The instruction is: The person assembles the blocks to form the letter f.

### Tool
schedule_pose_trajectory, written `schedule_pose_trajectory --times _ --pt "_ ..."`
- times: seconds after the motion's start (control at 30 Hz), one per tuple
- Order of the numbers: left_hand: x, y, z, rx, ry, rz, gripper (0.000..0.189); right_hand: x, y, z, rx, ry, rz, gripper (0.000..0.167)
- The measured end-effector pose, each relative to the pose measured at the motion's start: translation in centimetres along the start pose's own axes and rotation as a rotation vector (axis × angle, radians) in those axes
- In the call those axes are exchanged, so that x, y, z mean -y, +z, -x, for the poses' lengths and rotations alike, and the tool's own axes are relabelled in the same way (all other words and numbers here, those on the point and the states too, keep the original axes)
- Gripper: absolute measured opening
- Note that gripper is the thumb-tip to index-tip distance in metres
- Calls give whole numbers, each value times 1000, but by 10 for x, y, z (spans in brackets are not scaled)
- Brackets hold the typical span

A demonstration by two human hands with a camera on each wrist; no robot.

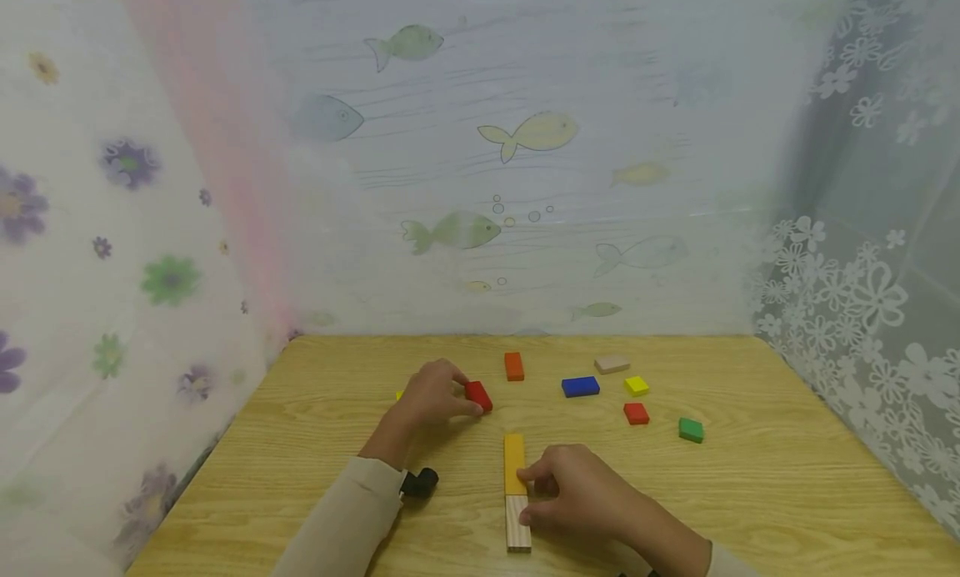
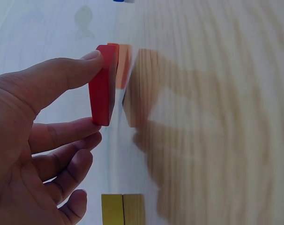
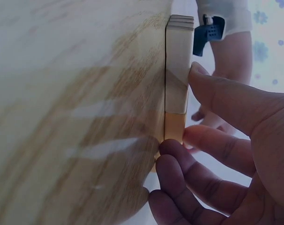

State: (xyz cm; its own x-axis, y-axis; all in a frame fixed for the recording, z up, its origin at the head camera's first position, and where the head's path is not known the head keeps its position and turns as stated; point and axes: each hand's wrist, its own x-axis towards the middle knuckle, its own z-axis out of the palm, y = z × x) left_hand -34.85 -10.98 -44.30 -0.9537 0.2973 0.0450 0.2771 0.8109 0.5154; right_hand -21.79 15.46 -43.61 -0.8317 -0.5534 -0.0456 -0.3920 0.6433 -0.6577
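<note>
My left hand (image 1: 433,395) pinches a red block (image 1: 477,397) between thumb and finger; in the left wrist view the red block (image 2: 102,86) is held just above the table, its other fingers loosely bent. An orange-yellow block (image 1: 513,464) and a plain wooden block (image 1: 517,524) lie end to end in a line. My right hand (image 1: 581,494) rests at their right side, the thumb on the plain block and the index finger on the orange-yellow one. The right wrist view shows the same plain block (image 3: 178,70) beside the thumb.
Beyond the hands lie an orange block (image 1: 513,366), a blue block (image 1: 581,387), a plain block (image 1: 612,364), a yellow piece (image 1: 637,386), a small red piece (image 1: 636,413) and a green piece (image 1: 691,430). Another yellow block (image 2: 112,209) is partly hidden behind my left hand. Patterned curtains surround the table.
</note>
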Motion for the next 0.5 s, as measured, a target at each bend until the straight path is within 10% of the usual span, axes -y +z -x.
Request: schedule_pose_trajectory --times 0.5 --pt "-17 12 1 58 24 10 57 -1 2 -2 0 1 11 56"
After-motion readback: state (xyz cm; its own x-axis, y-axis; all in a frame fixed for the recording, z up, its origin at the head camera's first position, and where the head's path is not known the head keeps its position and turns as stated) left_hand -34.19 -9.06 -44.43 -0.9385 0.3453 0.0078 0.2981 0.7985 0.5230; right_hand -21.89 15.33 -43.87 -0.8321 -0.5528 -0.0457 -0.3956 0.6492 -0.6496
